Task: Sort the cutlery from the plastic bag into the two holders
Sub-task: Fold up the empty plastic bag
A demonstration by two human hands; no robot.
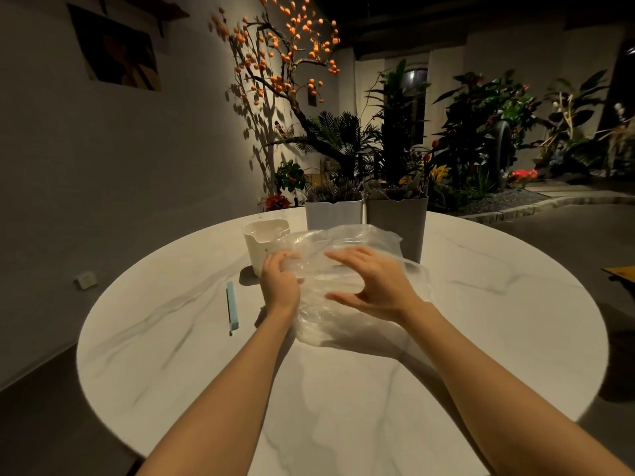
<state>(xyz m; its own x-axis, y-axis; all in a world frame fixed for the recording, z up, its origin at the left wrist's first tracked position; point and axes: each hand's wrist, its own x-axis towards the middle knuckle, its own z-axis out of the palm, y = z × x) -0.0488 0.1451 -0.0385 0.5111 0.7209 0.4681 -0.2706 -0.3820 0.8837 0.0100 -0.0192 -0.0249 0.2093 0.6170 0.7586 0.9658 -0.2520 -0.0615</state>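
While both hands work the plastic bag (347, 290), it lies crumpled mid-surface, before the two holders.

Bag: clear, wrinkled, contents not discernible. Left hand (280, 285) pinches its left edge; right hand (374, 281) hovers over it, fingers spread and curved, contact uncertain. White holder (332, 214) and grey holder (397, 225) stand at the far edge of the surface (171, 355), holding grey cutlery. Cream container (263, 245), faint unreadable mark.

Dim restaurant, marble table (343, 389), indoor garden (481, 139)
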